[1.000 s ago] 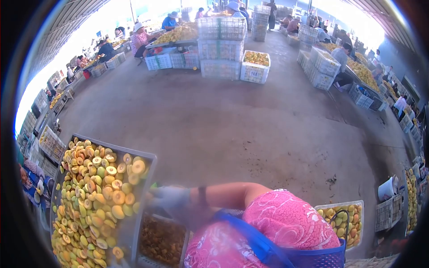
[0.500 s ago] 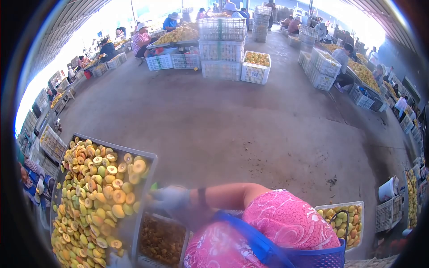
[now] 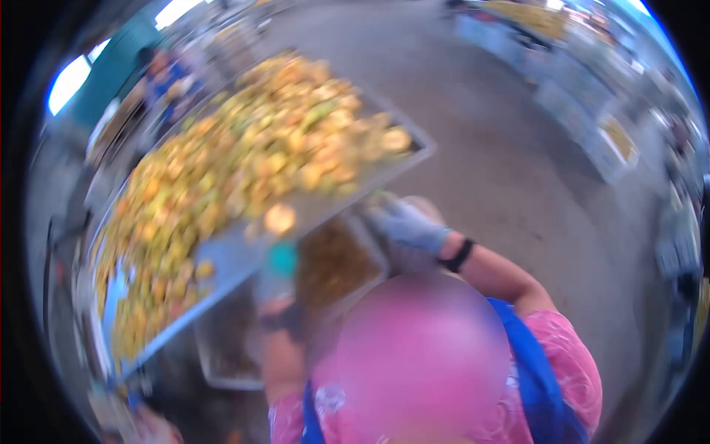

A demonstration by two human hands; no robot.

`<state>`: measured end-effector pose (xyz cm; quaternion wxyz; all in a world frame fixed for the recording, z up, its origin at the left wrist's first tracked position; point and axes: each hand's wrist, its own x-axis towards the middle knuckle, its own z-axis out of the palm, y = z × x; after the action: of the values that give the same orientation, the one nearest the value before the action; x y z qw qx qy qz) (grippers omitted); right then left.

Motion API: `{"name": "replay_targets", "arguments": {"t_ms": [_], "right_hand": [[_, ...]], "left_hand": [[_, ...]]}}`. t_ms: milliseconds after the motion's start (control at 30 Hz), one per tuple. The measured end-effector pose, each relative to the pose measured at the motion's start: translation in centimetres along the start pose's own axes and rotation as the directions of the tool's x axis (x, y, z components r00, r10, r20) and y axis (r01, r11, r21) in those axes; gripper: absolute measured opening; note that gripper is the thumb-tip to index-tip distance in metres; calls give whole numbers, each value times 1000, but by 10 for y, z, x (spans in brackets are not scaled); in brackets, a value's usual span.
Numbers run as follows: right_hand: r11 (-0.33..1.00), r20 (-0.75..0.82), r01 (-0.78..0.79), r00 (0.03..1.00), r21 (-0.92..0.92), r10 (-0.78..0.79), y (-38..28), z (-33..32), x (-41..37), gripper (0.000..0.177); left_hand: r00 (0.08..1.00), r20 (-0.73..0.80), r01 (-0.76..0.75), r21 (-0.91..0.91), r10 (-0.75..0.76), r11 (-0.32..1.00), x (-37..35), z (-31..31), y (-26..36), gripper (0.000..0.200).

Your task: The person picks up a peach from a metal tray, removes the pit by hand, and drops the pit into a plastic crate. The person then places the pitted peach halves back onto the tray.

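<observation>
A metal-rimmed tray table bears a heap of halved yellow-orange fruit that looks like apricots. My left hand, gloved and smeared by motion, is at the tray's near edge with something green at its fingers. Just beyond it is a fruit half, cut face up. My right hand, in a pale glove with a dark wristband, is beside the tray's near right side. Its fingers are bent, with a small yellow-green patch at the tips; what they hold I cannot tell.
Below the tray edge, between my hands, stands a crate of brownish pieces. Another pale crate is lower left. A person in blue is across the tray. Stacked crates stand at upper right.
The view has swung left and down toward the tray, with much blur. My left hand, barely showing at the bottom before, is now plainly at the tray edge. My right hand remains beside the tray.
</observation>
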<state>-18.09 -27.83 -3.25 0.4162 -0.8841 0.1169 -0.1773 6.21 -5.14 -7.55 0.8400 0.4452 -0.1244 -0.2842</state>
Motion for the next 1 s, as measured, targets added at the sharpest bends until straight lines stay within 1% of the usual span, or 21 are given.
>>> {"name": "replay_targets", "arguments": {"t_ms": [33, 67, 133, 167, 200, 267, 333, 400, 433, 467, 500, 533, 567, 600, 633, 667, 767, 833, 900, 933, 1000], "right_hand": [[969, 58, -136, 990, 207, 126, -23, 3, 3, 22], [880, 136, -295, 955, 373, 262, -50, 0, 4, 23], [866, 196, -321, 945, 385, 263, -63, 10, 6, 24], [851, 202, -356, 933, 386, 298, -65, 16, 7, 25], [851, 224, -358, 930, 384, 291, -67, 22, 8, 25], [769, 340, -447, 887, 457, 313, -70, 32, 12, 23], [790, 366, -444, 881, 424, 299, -82, 36, 15, 23], [805, 391, -441, 874, 396, 287, -89, 42, 19, 23], [814, 400, -432, 875, 387, 274, -90, 46, 21, 25], [823, 406, -423, 875, 379, 262, -91, 49, 22, 27], [824, 409, -421, 875, 380, 259, -91, 52, 23, 27], [865, 338, -359, 910, 352, 240, -90, 54, 25, 30], [901, 266, -297, 939, 317, 216, -89, 56, 27, 32], [900, 270, -298, 938, 317, 216, -85, 60, 30, 32], [964, 109, -98, 991, 248, 73, -78, 66, 34, 33], [984, -41, 98, 995, 147, -93, -74, 71, 36, 34], [977, 51, 60, 996, 206, -72, -86, 68, 35, 35], [981, 84, 80, 992, 177, -96, -78, 74, 34, 35], [984, 114, 97, 987, 146, -115, -70, 78, 32, 34], [989, 162, 107, 979, 104, -123, -68, 79, 32, 31], [991, 209, 121, 969, 65, -132, -67, 80, 32, 28]], "left_hand": [[986, 109, 145, -197, -126, 970, -11, -9, 2, 15], [940, 264, 304, -372, -214, 877, -14, 4, -8, 18], [965, 244, 198, -421, -99, 885, -27, 49, -2, 18], [949, 298, 248, -517, -98, 819, -28, 56, -1, 24], [928, 360, 305, -601, -90, 739, -32, 62, -1, 38], [953, 286, 261, -615, -98, 744, -43, 74, -1, 35], [974, 214, 159, -407, -75, 899, -53, 86, 0, 37], [978, 198, 151, -432, -70, 889, -62, 92, 1, 36], [985, 166, -10, -177, 40, 984, -65, 95, 2, 34], [974, 165, -170, 96, 152, 981, -67, 95, 3, 33], [967, 190, -193, 93, 173, 977, -64, 86, -4, 34], [966, 187, -196, 94, 176, 976, -59, 78, -11, 34], [982, 161, -66, -190, 98, 980, -55, 70, -19, 36], [987, 157, 62, -460, 13, 886, -55, 71, -19, 39], [988, 151, 60, -461, 12, 886, -56, 72, -18, 39], [993, 119, 36, -442, 19, 896, -57, 71, -18, 38], [998, 67, 14, -446, 18, 895, -62, 71, -7, 38], [999, 52, 17, -470, 9, 882, -64, 68, -4, 39], [992, 36, -111, -253, 124, 961, -68, 65, -4, 38], [991, 31, -115, -253, 127, 961, -69, 63, -6, 38], [978, 14, -209, 25, 208, 978, -68, 58, -9, 36]]}}
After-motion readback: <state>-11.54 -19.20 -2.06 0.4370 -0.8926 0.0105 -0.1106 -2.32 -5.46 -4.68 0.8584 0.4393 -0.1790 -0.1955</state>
